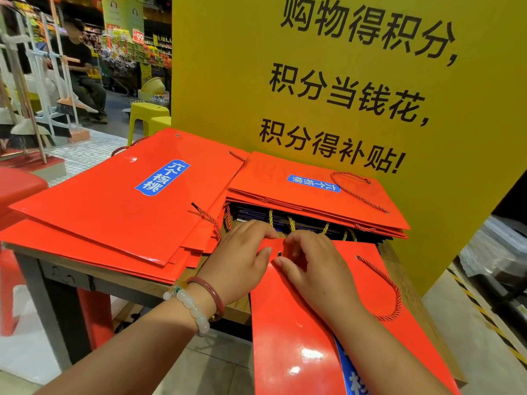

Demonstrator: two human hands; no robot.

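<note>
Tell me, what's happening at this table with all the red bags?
A person is working on a flat red bag lying at the near edge of the table. The left hand and the right hand pinch its top edge around an eyelet. A rope handle is fitted on its right side. More bags lie in a left stack and a back stack by the sign.
</note>
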